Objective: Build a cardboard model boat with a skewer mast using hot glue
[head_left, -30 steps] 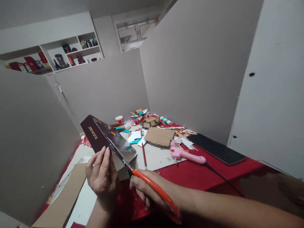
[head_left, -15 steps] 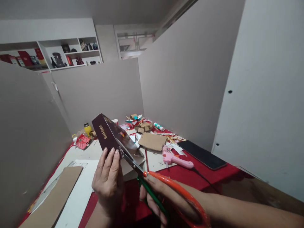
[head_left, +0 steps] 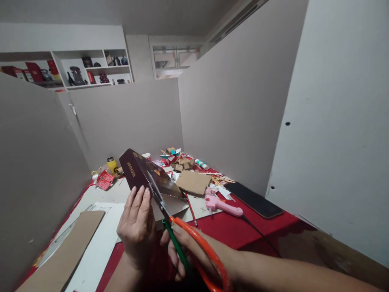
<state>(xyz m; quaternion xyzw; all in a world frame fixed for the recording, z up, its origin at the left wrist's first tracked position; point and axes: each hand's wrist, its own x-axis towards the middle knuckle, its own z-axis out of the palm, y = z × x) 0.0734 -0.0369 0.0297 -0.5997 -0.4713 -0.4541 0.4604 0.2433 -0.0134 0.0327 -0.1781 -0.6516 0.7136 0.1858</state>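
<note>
A dark maroon cardboard box (head_left: 131, 169) with gold lettering is tilted up above the table. My left hand (head_left: 137, 227) grips its lower edge, fingers on the dark face and the thumb hidden. In my right hand (head_left: 182, 247) is a pair of scissors (head_left: 199, 239) with one orange and one green handle. The blades lie across the box near my left fingertips, one of them over its printed side, and they stand a little apart. Below the blades, a cut flap (head_left: 174, 203) shows its pale inner side.
A pink glue gun (head_left: 223, 206) and a black phone-like slab (head_left: 253, 198) lie on the right. Behind are a cardboard piece (head_left: 193, 182), thin sticks and small models. A long cardboard strip (head_left: 73, 243) lies left. Grey panels (head_left: 127, 117) enclose the table.
The scissors and my right hand have shifted left, and one blade now lies over the box's printed side. A red pencil-like stick shows more fully. The view has turned slightly.
</note>
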